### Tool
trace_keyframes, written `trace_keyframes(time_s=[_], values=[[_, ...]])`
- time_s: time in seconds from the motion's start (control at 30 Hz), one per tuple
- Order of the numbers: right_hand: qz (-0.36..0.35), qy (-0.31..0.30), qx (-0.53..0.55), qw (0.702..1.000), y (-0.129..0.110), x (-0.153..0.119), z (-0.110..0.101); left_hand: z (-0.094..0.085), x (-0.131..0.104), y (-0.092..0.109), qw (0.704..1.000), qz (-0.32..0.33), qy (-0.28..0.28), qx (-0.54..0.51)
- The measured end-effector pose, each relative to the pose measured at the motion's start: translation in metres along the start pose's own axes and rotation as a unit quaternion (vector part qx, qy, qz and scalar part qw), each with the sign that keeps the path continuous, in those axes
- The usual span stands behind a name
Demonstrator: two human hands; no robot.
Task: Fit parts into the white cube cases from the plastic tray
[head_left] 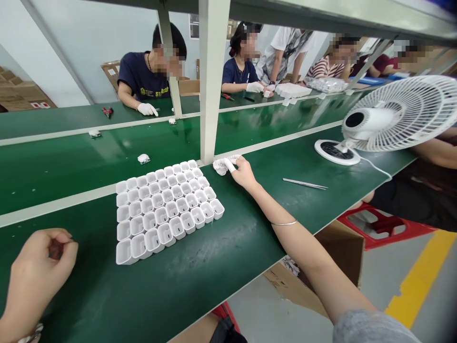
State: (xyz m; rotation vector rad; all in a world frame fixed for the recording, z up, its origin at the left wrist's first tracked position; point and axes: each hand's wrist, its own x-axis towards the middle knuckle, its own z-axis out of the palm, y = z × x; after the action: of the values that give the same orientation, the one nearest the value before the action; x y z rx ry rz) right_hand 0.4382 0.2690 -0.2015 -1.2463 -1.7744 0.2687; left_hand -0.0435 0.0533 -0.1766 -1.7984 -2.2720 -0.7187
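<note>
Rows of small white cups (pixel 153 237) stand side by side in a block on the green table. Some of them have a small dark mark or piece inside. My right hand (pixel 244 172) is beyond the block's right side, near the post, with its fingers closed on a crumpled white glove or cloth (pixel 222 166). White covering shows on the fingertips there. Left of the cups, my left hand (pixel 44 267) hovers over the table edge area, fingers curled towards the thumb, with nothing visible in them.
Metal tweezers (pixel 305 184) lie right of my right forearm. A white fan (pixel 374 126) stands at the right. A pale upright post (pixel 210 85) rises behind the cups. Small white parts (pixel 144 158) lie on the middle green strip. Several people sit or stand across the table.
</note>
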Motion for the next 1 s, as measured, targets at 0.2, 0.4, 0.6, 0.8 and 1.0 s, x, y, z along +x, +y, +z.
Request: trace_keyframes(time_s=[0.2,0.4,0.6,0.8,1.0], values=[[-0.017,0.016,-0.041,0.999,0.0,0.0,-0.004,-0.01,0.001,0.022,0.997,0.044,0.018,-0.054],[-0.056,0.083,-0.059,0.993,-0.012,-0.007,-0.012,-0.011,-0.007,0.044,0.983,0.072,-0.068,-0.152],[-0.21,-0.092,-0.076,0.97,-0.081,0.014,0.012,-0.018,-0.018,0.061,0.926,0.091,-0.238,-0.279],[-0.069,-0.301,-0.225,0.924,-0.138,0.105,0.103,-0.029,-0.021,0.064,0.909,0.186,-0.295,-0.227],[0.011,-0.36,-0.239,0.902,-0.134,0.138,0.162,-0.027,-0.022,0.068,0.902,0.213,-0.319,-0.2]])
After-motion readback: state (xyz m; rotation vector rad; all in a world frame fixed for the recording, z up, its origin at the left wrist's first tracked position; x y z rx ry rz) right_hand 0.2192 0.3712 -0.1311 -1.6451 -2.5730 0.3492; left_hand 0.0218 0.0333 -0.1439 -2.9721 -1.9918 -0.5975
